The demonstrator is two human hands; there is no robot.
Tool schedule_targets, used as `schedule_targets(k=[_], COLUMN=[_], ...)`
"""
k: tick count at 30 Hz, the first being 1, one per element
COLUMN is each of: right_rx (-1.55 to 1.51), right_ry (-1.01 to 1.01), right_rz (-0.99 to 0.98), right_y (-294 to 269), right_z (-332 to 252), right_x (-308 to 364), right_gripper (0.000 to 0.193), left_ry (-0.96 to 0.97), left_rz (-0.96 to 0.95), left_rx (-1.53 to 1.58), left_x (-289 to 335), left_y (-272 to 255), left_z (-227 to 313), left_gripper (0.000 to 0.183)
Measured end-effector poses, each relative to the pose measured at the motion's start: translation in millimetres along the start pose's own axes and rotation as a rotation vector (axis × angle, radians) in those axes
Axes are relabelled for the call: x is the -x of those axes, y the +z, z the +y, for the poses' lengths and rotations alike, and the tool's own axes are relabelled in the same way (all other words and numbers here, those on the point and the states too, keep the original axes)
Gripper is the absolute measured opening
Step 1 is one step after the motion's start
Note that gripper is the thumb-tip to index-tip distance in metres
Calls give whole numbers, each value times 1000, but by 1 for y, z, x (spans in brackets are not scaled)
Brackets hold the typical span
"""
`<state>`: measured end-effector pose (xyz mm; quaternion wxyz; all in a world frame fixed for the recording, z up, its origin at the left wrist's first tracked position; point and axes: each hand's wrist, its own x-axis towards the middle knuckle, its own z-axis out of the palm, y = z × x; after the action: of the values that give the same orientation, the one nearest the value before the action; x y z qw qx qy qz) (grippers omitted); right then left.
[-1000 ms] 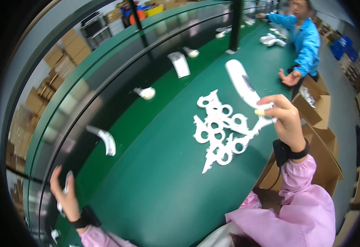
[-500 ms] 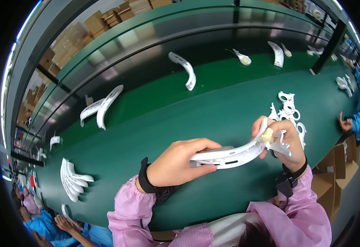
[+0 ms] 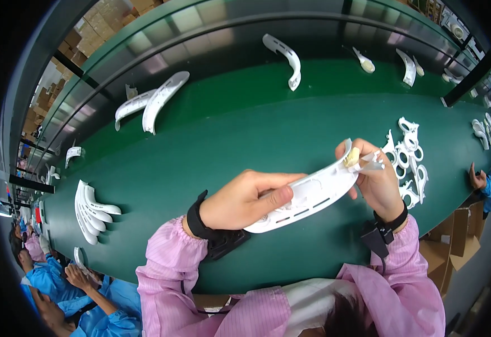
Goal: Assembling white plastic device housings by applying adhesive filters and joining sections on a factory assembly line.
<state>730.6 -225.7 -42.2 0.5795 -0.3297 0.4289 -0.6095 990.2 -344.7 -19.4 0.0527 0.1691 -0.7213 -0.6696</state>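
My left hand [image 3: 245,197] grips the lower end of a long curved white plastic part [image 3: 307,194] with slots in it. The other end is pinched by my right hand [image 3: 375,178], whose thumb wears a yellowish finger cot, along with a small white piece. I hold the part over the green table [image 3: 200,163]. Just right of my right hand lies a white plastic frame of ring-shaped pieces [image 3: 408,157].
A stack of curved white parts [image 3: 91,210] lies at the left. More single curved parts [image 3: 154,102] [image 3: 286,57] ride the raised green belt behind. Co-workers in blue sit at lower left [image 3: 71,292] and far right [image 3: 489,177]. Cardboard boxes [image 3: 456,247] stand at my right.
A second ago only my right hand held the part, raised at the right, and my left hand was spread at the table edge. Both hands now hold it; the view swung left.
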Motion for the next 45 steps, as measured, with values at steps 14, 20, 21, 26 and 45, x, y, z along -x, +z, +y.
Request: schedule_targets(k=[14,20,21,26,45], right_rx=[301,776,770,768,863], right_ry=[-546,-928,-918,-916,-760], right_rz=[-180,-329,-329,-246,-353], right_y=[28,44,47,57,84], right_z=[11,14,16,29,36], right_x=[19,21,23,23,19], right_gripper=[20,9,9,14,34], left_ry=[228,-113,-121,-61,-300], left_rz=[-86,-143,-144,-123,-195], left_rx=[-180,-243,-235,-212,61], left_x=[22,42,42,44,49], left_y=[-21,-31,-31,-30,-41], left_z=[9,23,21,9,-11], left_gripper=[49,42,42,34,33])
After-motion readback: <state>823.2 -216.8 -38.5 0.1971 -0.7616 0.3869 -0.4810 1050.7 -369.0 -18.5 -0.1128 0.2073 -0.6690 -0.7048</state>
